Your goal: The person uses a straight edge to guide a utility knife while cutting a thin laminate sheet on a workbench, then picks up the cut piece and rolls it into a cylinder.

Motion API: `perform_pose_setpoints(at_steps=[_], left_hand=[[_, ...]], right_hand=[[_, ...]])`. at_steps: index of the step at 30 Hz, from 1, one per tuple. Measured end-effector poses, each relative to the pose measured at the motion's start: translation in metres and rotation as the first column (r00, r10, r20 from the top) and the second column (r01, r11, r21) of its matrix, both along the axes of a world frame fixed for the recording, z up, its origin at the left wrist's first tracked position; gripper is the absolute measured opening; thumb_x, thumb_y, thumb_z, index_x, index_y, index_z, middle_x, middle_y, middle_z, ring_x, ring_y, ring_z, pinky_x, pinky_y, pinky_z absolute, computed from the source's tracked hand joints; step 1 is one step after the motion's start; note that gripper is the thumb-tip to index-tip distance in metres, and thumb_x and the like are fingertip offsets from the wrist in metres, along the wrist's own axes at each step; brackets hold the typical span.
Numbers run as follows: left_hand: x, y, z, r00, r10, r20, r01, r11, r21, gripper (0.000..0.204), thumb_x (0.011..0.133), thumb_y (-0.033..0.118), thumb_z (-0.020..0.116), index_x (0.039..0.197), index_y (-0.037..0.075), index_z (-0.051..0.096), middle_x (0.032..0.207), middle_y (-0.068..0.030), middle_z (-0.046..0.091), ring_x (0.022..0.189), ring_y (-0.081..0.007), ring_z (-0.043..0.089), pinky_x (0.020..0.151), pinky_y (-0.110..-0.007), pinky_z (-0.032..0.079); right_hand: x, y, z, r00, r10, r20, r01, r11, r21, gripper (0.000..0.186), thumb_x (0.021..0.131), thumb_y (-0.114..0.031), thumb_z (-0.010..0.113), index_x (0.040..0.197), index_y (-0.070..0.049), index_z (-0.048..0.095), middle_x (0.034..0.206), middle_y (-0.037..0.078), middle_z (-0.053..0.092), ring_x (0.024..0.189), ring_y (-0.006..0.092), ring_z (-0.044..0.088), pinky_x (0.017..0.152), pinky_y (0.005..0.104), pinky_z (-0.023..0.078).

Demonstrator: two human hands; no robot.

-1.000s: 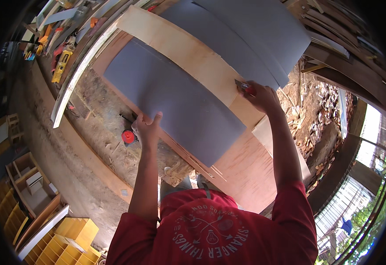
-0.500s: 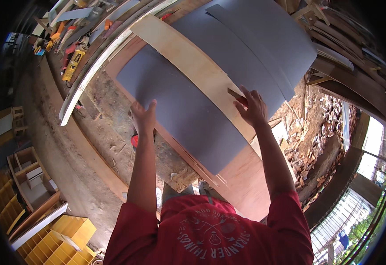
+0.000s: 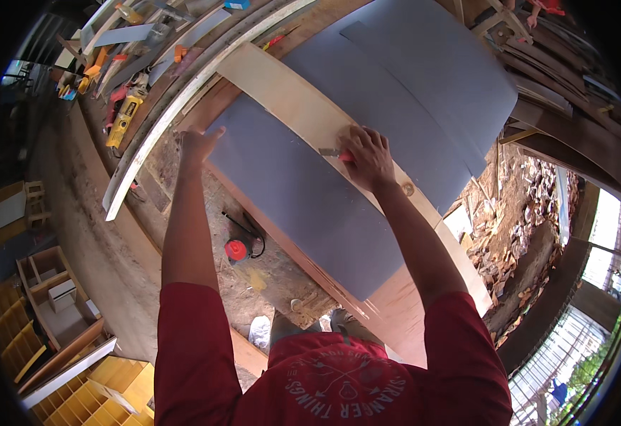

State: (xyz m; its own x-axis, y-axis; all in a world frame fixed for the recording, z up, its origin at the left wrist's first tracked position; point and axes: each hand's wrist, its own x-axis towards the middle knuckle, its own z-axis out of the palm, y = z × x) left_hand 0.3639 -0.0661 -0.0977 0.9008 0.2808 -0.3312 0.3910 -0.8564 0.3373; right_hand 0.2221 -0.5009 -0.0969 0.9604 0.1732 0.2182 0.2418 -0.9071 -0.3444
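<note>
Grey sheet (image 3: 289, 184): centre, along pale board (image 3: 282, 91). Right hand (image 3: 368, 160), one o'clock: closed round red-handled knife (image 3: 332, 153), blade near sheet's edge. Left hand (image 3: 195, 147), ten o'clock: thumb spread at sheet corner; grip unclear. Step: apparently edge-cutting; next calls for steady sheet.

Pretty clearly a woodworking shop, and a rough, half-open one. There's a yellow power tool (image 3: 123, 123) lying among scrap pieces (image 3: 123, 35) at upper left, long boards (image 3: 569, 135) piled up on the right, big grey sheets (image 3: 431, 85) laid out in the middle, plus box-like wooden cabinets (image 3: 127, 381) at lower left. Littered ground (image 3: 513, 206) and greenery (image 3: 587, 376) off to the right look like outdoors.
</note>
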Motion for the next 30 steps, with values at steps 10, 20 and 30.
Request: perform_pose_setpoints(at_steps=[10, 20, 30], left_hand=[[-0.027, 0.04, 0.017, 0.926, 0.313, -0.212, -0.367, 0.607, -0.705, 0.051, 0.092, 0.044, 0.088, 0.114, 0.002, 0.069, 0.099, -0.0045, 0.07, 0.09, -0.0171, 0.065, 0.075, -0.032, 0.053], [-0.187, -0.08, 0.026, 0.844, 0.379, -0.38, -0.482, 0.227, -0.846, 0.045, 0.109, 0.034, 0.069, 0.145, 0.012, 0.056, 0.133, -0.0072, 0.066, 0.115, -0.0156, 0.065, 0.085, -0.033, 0.056], [-0.186, -0.113, 0.09, 0.941, 0.314, -0.128, -0.271, 0.469, -0.841, 0.024, 0.112, 0.022, 0.06, 0.126, 0.002, 0.061, 0.103, -0.0048, 0.066, 0.085, -0.0107, 0.068, 0.071, -0.03, 0.062]], right_hand=[[0.01, 0.0, 0.0, 0.999, -0.038, 0.009, 0.038, 0.999, -0.015, 0.033, 0.091, -0.024, 0.077, 0.124, -0.026, 0.071, 0.144, 0.004, 0.062, 0.134, 0.0315, 0.056, 0.112, 0.0471, 0.042], [0.062, 0.029, 0.0, 0.996, 0.091, 0.021, -0.091, 0.996, 0.005, 0.032, 0.096, -0.021, 0.073, 0.128, -0.021, 0.069, 0.149, 0.005, 0.062, 0.146, 0.0316, 0.052, 0.123, 0.0476, 0.04], [0.066, 0.031, -0.009, 0.987, 0.159, -0.003, -0.159, 0.987, 0.005, 0.035, 0.099, -0.02, 0.069, 0.133, -0.018, 0.065, 0.156, 0.005, 0.058, 0.155, 0.0285, 0.045, 0.129, 0.0453, 0.037]])
